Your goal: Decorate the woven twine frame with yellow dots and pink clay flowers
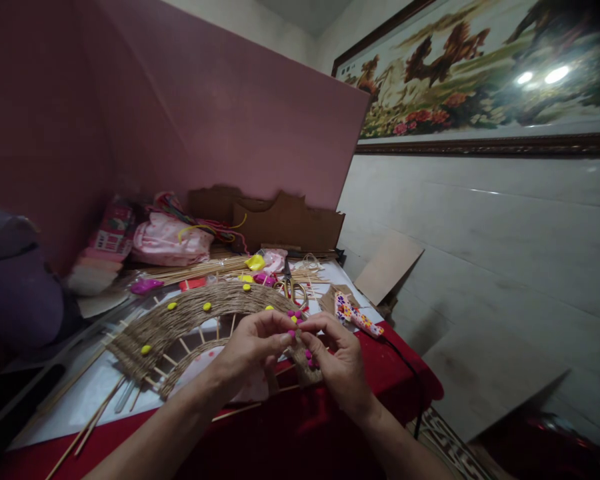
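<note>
A curved band woven from brown twine over thin sticks point(225, 301) lies across the table, dotted with yellow clay pieces point(207, 307). At its right end, small purple clay pieces point(295, 313) surround a yellow one like petals. My left hand point(263, 340) pinches at this flower, a purple clay piece point(291, 334) at its thumb tip. From the other side my right hand point(337, 357) meets it with fingers closed; what they hold, if anything, is hidden. More purple pieces point(309, 357) sit lower on the band, beside my right thumb.
Gold-handled scissors point(291, 290) and a flower-patterned glue gun point(355, 315) with a black cord lie beyond my hands. Thin sticks point(225, 268), bagged purple clay point(146, 285) and pink cloth point(173, 239) lie behind the band. Cardboard point(290, 223) stands at the back.
</note>
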The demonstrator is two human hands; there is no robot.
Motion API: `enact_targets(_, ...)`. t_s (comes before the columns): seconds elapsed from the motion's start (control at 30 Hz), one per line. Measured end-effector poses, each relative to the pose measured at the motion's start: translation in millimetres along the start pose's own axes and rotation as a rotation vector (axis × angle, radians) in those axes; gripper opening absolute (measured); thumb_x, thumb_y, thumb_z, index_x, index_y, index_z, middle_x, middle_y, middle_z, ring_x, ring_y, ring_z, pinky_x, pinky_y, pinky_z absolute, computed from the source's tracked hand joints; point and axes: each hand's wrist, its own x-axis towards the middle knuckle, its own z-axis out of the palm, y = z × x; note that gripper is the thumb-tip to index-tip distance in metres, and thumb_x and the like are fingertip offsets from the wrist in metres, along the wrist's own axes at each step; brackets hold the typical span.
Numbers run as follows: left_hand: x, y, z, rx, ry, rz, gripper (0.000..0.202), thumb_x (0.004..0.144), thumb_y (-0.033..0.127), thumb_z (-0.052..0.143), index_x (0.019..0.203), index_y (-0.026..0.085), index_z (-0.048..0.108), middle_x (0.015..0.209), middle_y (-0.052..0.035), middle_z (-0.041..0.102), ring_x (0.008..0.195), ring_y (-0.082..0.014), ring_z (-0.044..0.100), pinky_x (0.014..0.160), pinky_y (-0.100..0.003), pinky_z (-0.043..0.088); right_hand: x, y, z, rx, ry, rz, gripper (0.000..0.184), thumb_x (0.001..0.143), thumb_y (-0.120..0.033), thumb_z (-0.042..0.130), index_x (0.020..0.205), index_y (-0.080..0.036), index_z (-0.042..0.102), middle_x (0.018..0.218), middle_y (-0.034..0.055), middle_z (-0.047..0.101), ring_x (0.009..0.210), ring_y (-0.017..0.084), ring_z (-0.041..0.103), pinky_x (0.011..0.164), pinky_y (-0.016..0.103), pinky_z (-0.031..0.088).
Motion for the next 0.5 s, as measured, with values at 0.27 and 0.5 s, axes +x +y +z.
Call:
enact_targets(0.27, -0.3, 0.8, 2.7, 0.023, 0.022, 0.008, 0.027, 0.069, 0.038, 0.069, 0.076, 0.014, 0.058, 0.055, 0.0054, 0.047, 0.042, -0.0031, 0.034, 0.039, -0.016, 0.024, -0.6, 1.4, 0.9, -0.018, -0.019, -0.031, 0.004, 0.082, -0.021, 0.06, 0.082, -0.019, 0.063, 0.081, 0.003, 0.058, 0.078, 0.016, 0.055, 0.068, 0.028, 0.044)
enact_targets(0.5, -0.2, 0.6, 3.5, 0.077, -0.015, -0.036, 0.037, 0.066, 0.046, 0.07, 0.066, 0.014, 0.051, 0.05, 0.0065, 0.042, 0.042, -0.0032, 0.031, 0.037, -0.015, 0.023, -2.3, -1.1, 2.7, -0.034, -0.069, -0.109, 0.005, 0.082, -0.018, 0.059, 0.084, -0.02, 0.063, 0.079, 0.0017, 0.057, 0.072, 0.014, 0.052, 0.062, 0.025, 0.041)
